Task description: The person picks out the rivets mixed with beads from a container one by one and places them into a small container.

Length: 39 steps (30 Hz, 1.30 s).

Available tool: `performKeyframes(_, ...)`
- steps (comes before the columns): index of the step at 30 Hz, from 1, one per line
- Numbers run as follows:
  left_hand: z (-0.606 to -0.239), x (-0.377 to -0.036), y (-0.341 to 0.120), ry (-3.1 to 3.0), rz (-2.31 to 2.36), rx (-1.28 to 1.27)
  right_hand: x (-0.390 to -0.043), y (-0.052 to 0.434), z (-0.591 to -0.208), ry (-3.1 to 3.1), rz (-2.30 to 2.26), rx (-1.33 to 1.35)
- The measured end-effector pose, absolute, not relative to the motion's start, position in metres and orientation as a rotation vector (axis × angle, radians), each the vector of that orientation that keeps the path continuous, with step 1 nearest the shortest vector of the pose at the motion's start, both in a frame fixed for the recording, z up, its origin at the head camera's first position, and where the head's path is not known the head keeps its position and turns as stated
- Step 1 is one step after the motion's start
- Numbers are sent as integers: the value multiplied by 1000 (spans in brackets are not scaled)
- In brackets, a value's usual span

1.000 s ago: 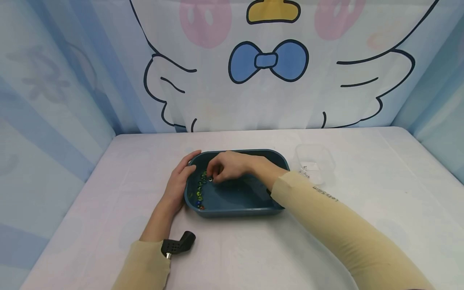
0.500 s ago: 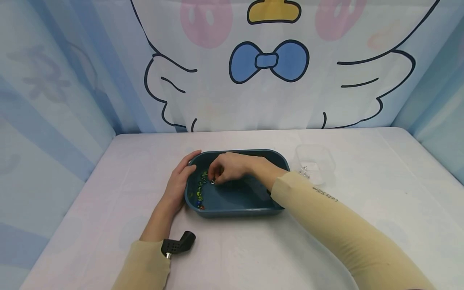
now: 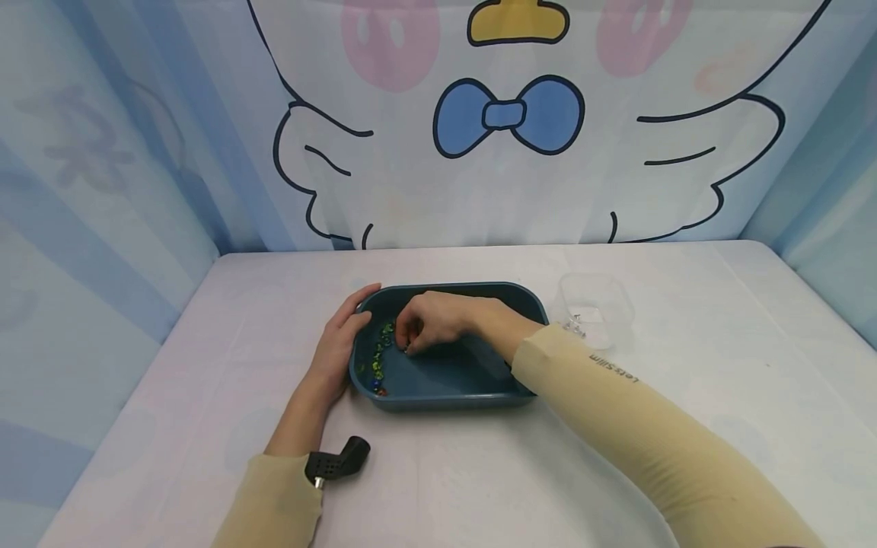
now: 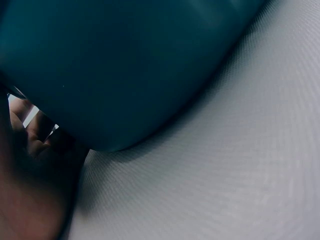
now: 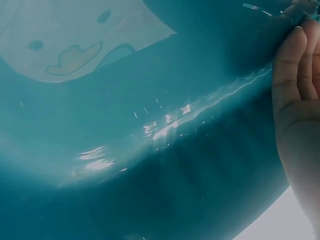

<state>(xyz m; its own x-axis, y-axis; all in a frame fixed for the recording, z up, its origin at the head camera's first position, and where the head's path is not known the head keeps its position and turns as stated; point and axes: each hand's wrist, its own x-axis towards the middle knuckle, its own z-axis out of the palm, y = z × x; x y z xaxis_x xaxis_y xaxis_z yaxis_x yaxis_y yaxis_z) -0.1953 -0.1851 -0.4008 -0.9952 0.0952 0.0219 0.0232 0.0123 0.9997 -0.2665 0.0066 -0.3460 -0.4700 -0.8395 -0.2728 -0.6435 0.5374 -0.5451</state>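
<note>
Teal plastic fills most of what I see from both wrist views: the shallow rectangular teal plastic tray (image 3: 479, 373) sits near the middle of the pale tabletop (image 3: 205, 365). My right hand (image 3: 432, 320) is down inside the tray, towards its left half, fingers curled with the tips drawn together on the tray floor; I cannot tell from here whether they have actually closed on one of the beads or only touch it. The small coloured glass beads (image 3: 377, 364), green, yellow, blue and a red one, lie in a loose line along the tray's left inner wall, just beside and to the left of those fingertips. In the right wrist view the fingers (image 5: 295, 90) lie close against the glossy tray wall (image 5: 150, 165).

My left hand (image 3: 339, 346) rests against the outside of the tray's left end, fingers relaxed and fairly straight, the fingertips laid on the far left corner of the rim. The left wrist view shows only the tray's rounded outer corner (image 4: 125, 70) resting on the tabletop.

A small clear plastic box (image 3: 594, 308) stands just beside the tray's far right corner, apart from both hands. The beige right sleeve (image 3: 617, 411) carries small dark lettering that reads "Letsslim".
</note>
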Motion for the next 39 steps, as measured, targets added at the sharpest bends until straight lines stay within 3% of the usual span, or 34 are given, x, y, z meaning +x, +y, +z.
performKeyframes(39,-400,-195,-185,2232,2134,120,-271,16,-341,2201,-747,-1181)
